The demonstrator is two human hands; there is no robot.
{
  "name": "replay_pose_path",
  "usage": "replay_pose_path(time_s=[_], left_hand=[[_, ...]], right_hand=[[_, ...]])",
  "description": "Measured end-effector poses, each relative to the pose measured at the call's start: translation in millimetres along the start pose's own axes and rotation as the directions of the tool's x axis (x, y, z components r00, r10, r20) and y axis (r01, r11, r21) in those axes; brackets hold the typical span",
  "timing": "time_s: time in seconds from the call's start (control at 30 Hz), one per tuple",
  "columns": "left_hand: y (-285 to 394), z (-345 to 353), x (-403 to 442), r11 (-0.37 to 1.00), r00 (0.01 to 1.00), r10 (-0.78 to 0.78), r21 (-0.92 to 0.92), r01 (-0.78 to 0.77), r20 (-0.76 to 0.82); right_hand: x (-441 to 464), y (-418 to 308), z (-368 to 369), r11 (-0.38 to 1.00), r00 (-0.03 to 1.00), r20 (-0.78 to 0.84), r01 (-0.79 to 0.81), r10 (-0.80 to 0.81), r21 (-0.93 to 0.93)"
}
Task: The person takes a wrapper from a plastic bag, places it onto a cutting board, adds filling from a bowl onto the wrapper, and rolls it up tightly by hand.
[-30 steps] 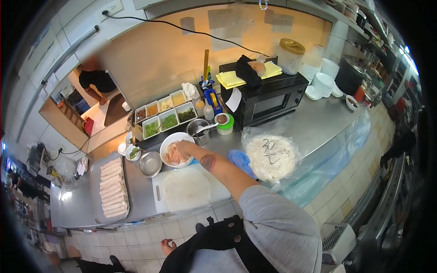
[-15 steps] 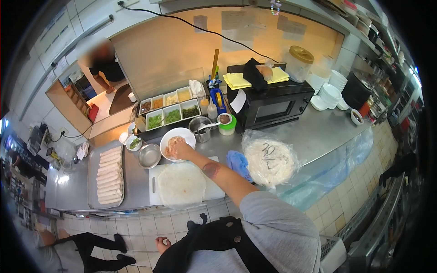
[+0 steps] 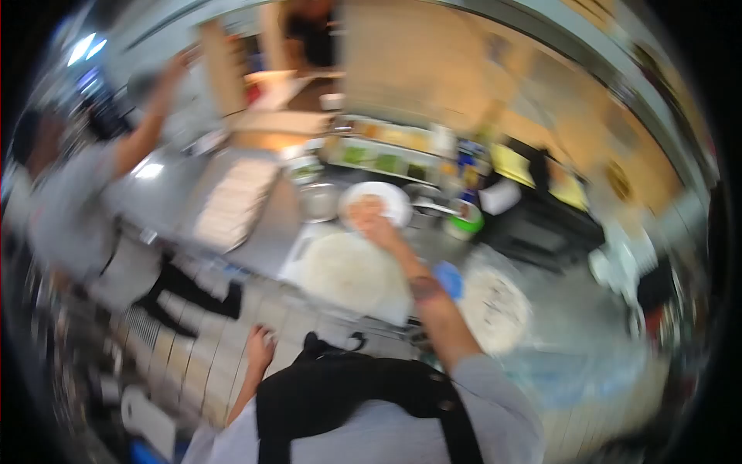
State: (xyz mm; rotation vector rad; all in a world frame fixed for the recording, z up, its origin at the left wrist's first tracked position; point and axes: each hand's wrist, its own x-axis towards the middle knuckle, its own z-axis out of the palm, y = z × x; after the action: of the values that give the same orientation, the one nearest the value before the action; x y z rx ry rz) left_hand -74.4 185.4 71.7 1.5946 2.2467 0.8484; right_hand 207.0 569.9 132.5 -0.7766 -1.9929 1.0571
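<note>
My right hand [image 3: 377, 226] reaches into a white bowl [image 3: 399, 206], its fingers closed on a pinkish-orange filling [image 3: 363, 207]. Just in front of the bowl, round pale wrapper sheets [image 3: 348, 271] lie on a white cutting board [image 3: 398, 308]. My left hand [image 3: 261, 346] hangs low by my side, away from the counter. Blur hides whether its fingers are open or closed. A metal tray [image 3: 202, 203] with a row of pale rolls [image 3: 239, 203] lies left of the board, and a metal bowl [image 3: 318, 203] stands beside the white one.
Behind the bowls are containers of chopped greens [image 3: 386, 162]. To the right lie a bagged stack of pale rounds [image 3: 495, 309], a blue cloth-like item [image 3: 448, 280] and a black oven [image 3: 541, 232]. A co-worker in grey [image 3: 85, 201] stands at the left, one arm raised.
My view has swung left and blurred, so the counter appears further right. The co-worker at left now shows more fully, with an arm raised. My right hand stays in the white bowl.
</note>
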Motion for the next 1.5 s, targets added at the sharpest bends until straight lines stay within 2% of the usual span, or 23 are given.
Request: replay_pose_path(time_s=[0.03, 0.07, 0.1, 0.13, 0.2, 0.23, 0.27, 0.3, 0.37, 0.4, 0.5, 0.53, 0.6, 0.63, 0.7, 0.8, 0.93, 1.0, 1.1, 1.23, 1.33, 1.4, 1.5], left_hand=[[-3.1, 2.9, -0.5, 0.999, 0.999, 0.003, 0.037, -0.001, -0.045], [-5.5, 6.4, -1.2, 1.0, 0.997, -0.003, 0.015, 0.004, -0.083], [6.6, -0.9, -2.5, 0.998, 0.996, -0.03, 0.047, 0.034, -0.079], [9.2, -2.4, -5.9, 0.999, 0.997, -0.03, 0.024, 0.032, -0.067], [17.9, -4.8, -17.5, 0.996, 0.994, -0.087, 0.021, 0.089, -0.072], [20.2, -7.5, -23.6, 0.994, 0.992, -0.109, 0.021, 0.111, -0.058], [19.8, -10.2, -32.4, 0.989, 0.988, -0.139, 0.034, 0.141, -0.065], [20.0, -11.9, -35.4, 0.989, 0.989, -0.136, 0.049, 0.139, -0.059], [16.2, -13.9, -36.7, 0.993, 0.995, -0.101, 0.066, 0.103, -0.027], [10.2, -11.8, -41.3, 0.991, 0.992, -0.121, 0.06, 0.123, -0.042], [1.2, -8.9, -44.5, 0.989, 0.992, -0.122, 0.082, 0.125, -0.041], [-1.5, -7.8, -44.3, 0.99, 0.992, -0.124, 0.063, 0.125, -0.025], [0.0, -15.8, -42.1, 0.99, 0.99, -0.136, 0.032, 0.135, 0.038], [-7.6, -13.9, -38.3, 0.99, 0.988, -0.136, 0.046, 0.133, 0.068], [-10.7, -13.9, -34.2, 0.993, 0.992, -0.118, 0.03, 0.116, 0.055], [5.9, -23.1, -21.9, 0.989, 0.989, -0.145, 0.046, 0.144, 0.036], [13.1, -22.8, -11.6, 0.993, 0.994, -0.105, 0.047, 0.105, -0.004], [16.5, -21.5, -11.0, 0.993, 0.994, -0.109, 0.032, 0.109, -0.018], [16.5, -17.6, -11.8, 0.996, 0.996, -0.089, 0.022, 0.088, 0.009], [10.7, -10.7, -18.7, 0.992, 0.991, -0.128, 0.005, 0.128, 0.038], [9.3, -11.8, -23.9, 0.989, 0.988, -0.149, -0.003, 0.149, 0.034], [7.9, -12.9, -28.6, 0.986, 0.986, -0.165, -0.007, 0.165, 0.036], [2.7, -13.2, -27.0, 0.986, 0.984, -0.169, 0.011, 0.169, 0.05]], right_hand=[[3.7, 2.6, -9.7, 0.889, 0.97, 0.158, 0.233, -0.184, -0.394], [6.3, -0.7, -7.6, 0.928, 0.99, 0.08, 0.136, -0.115, -0.346], [14.5, -6.5, -5.9, 0.839, 0.923, 0.064, 0.372, -0.379, -0.396], [7.5, -18.9, -15.6, 0.923, 0.988, 0.141, -0.01, 0.069, -0.384], [4.3, -7.4, -15.9, 0.861, 0.982, 0.161, 0.167, -0.101, -0.481], [7.0, -4.2, -17.3, 0.871, 0.978, 0.203, 0.139, -0.046, -0.472], [9.4, -15.8, -19.7, 0.907, 0.973, 0.215, 0.019, 0.079, -0.42], [13.7, -22.4, -17.8, 0.914, 0.971, 0.226, 0.02, 0.079, -0.406], [22.6, -29.4, -26.6, 0.869, 0.9, 0.374, -0.014, 0.226, -0.494], [25.8, 2.1, -21.5, 0.855, 0.931, 0.365, 0.193, -0.005, -0.481], [41.2, 10.3, -11.6, 0.692, 0.838, 0.481, 0.188, 0.257, -0.697], [44.8, 27.5, -4.8, 0.654, 0.833, 0.494, 0.232, 0.249, -0.72], [62.9, 124.6, 22.5, 0.643, 0.834, 0.493, 0.238, 0.249, -0.728], [56.6, 44.3, 18.5, 0.486, 0.871, 0.3, 0.083, 0.389, -0.87], [55.3, 74.0, 20.5, 0.617, 0.866, 0.36, 0.078, 0.347, -0.783], [44.4, -2.7, 2.4, 0.63, 0.853, 0.342, 0.02, 0.394, -0.776], [40.8, 5.1, 6.8, 0.64, 0.864, 0.301, -0.03, 0.402, -0.768], [37.3, 6.3, 8.3, 0.709, 0.916, 0.246, -0.058, 0.318, -0.703], [40.7, 3.7, 10.1, 0.633, 0.897, 0.245, -0.049, 0.369, -0.772], [40.0, -1.7, 2.6, 0.673, 0.885, 0.274, -0.058, 0.377, -0.737], [35.0, -21.1, -5.1, 0.703, 0.893, 0.231, -0.124, 0.387, -0.701], [33.8, -28.6, -4.5, 0.657, 0.864, 0.16, -0.229, 0.477, -0.719], [34.4, -25.0, -2.8, 0.679, 0.906, 0.146, -0.183, 0.397, -0.711]])
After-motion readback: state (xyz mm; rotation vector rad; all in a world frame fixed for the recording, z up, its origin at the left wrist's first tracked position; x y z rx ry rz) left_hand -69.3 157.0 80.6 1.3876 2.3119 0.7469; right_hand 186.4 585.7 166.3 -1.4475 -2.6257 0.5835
